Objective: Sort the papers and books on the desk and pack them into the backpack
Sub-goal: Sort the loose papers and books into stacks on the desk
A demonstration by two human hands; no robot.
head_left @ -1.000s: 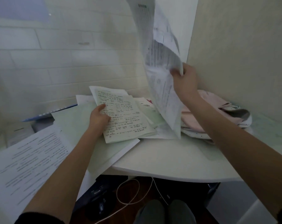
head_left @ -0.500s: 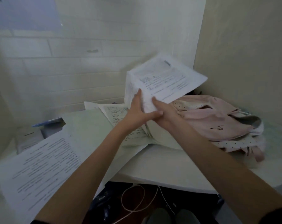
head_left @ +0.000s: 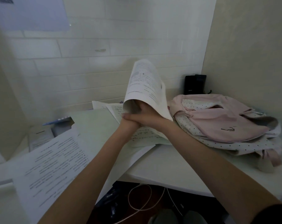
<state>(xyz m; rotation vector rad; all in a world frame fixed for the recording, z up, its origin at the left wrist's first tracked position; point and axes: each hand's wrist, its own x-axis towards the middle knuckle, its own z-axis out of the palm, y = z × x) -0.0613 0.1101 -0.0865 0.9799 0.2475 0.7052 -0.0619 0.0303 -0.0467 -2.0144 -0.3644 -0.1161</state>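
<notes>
A sheaf of printed papers [head_left: 145,88] stands curled upright over the middle of the desk. My right hand [head_left: 146,118] and my left hand [head_left: 129,126] meet at its lower edge, fingers tucked inside the curl, and both grip it. My left hand is partly covered by my right. Handwritten note sheets [head_left: 143,135] lie on the desk under my wrists. To the right lies a pink backpack [head_left: 217,123] with white polka-dot panels, on its side with its top opening facing right.
A large printed sheet [head_left: 56,159] overhangs the desk's front left, next to a pale green sheet [head_left: 95,126]. A blue-edged item [head_left: 59,121] lies at the left. A black device [head_left: 195,84] stands in the back corner. White cables [head_left: 137,199] hang below the desk edge [head_left: 169,180].
My right hand brought the sheaf down from high overhead. My left hand left the handwritten notes and took hold of it too. The sheaf has since curled upright over both hands.
</notes>
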